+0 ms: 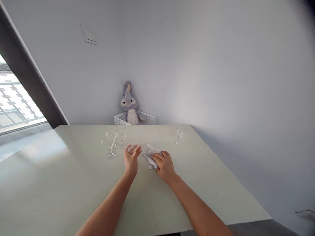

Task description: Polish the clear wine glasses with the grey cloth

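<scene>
My left hand (132,158) is raised just above the table with its fingers curled around a clear wine glass (133,151). Most of that glass is hard to make out against the pale tabletop. To the right, my right hand (165,165) grips a crumpled white cloth (150,155), which spreads from the fingers toward the left hand, close to the glass. Several clear stemmed glasses stand upright in a cluster left of my left hand, the nearest wine glass (111,154) in front. Another wine glass (177,139) stands alone at the far right.
The pale, glossy table (81,183) ends at a wall on the right. Behind its far edge a grey plush toy (132,116) sits in a white perforated basket (150,119). A light switch (89,35) is on the wall, and a window (17,101) is at left.
</scene>
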The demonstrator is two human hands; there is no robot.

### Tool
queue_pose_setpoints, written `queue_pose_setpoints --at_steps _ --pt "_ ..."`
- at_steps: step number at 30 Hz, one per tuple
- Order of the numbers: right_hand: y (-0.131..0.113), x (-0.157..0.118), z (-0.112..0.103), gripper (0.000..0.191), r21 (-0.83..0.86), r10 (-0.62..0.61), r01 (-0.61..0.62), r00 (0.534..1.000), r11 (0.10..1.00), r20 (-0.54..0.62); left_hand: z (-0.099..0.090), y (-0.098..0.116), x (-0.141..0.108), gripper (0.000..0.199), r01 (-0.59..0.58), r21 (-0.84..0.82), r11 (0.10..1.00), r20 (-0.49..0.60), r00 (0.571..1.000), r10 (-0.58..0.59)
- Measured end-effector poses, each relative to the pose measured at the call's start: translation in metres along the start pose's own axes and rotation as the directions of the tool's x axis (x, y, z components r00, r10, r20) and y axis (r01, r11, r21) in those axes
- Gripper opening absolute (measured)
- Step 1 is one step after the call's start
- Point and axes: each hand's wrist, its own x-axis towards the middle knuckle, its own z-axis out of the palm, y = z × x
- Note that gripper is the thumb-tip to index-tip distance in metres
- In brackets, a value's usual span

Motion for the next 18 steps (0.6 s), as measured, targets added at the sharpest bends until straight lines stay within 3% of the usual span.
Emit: queue_pose_setpoints --at_steps 2,5,7,9,11,14,16,18 --pt "-0.004 0.001 0.0 0.044 -0.037 -0.004 0.004 1.0 0.999 0.009 0.001 0.005 -0.003 0.052 -0.089 0.034 0.995 0.01 0.996 0.089" --pt "-0.007 0.002 0.005 0.053 -0.058 0.046 -0.045 0.999 0.997 0.019 0.01 0.009 -0.019 0.053 -0.081 0.047 0.996 0.112 0.991 0.075" --pt "-0.004 0.004 0.008 0.044 0.038 0.156 -0.156 0.988 0.987 0.006 0.016 0.008 -0.032 0.053 -0.047 0.016 0.999 0.226 0.973 0.042" --pt "0.003 0.005 0.008 0.034 0.238 0.301 -0.299 0.953 0.924 0.028 0.02 0.007 -0.043 0.054 -0.055 -0.021 0.998 0.317 0.946 0.058" --pt "0.009 0.007 0.005 0.029 0.483 0.436 -0.441 0.89 0.756 0.131 0.021 0.006 -0.048 0.053 -0.101 -0.016 0.995 0.36 0.928 0.1" --pt "0.014 0.01 0.0 0.033 0.751 0.508 -0.561 0.787 0.349 0.351 0.019 0.005 -0.049 0.05 -0.228 0.062 0.972 0.384 0.904 0.188" --pt "0.014 0.01 0.0 0.036 0.815 0.491 -0.567 0.747 0.118 0.449 0.019 0.004 -0.049 0.047 -0.345 0.106 0.933 0.406 0.871 0.276" --pt "0.012 0.009 0.004 0.032 0.801 0.49 -0.599 0.699 0.005 0.52 0.02 0.003 -0.048 0.046 -0.446 0.119 0.887 0.428 0.829 0.359"
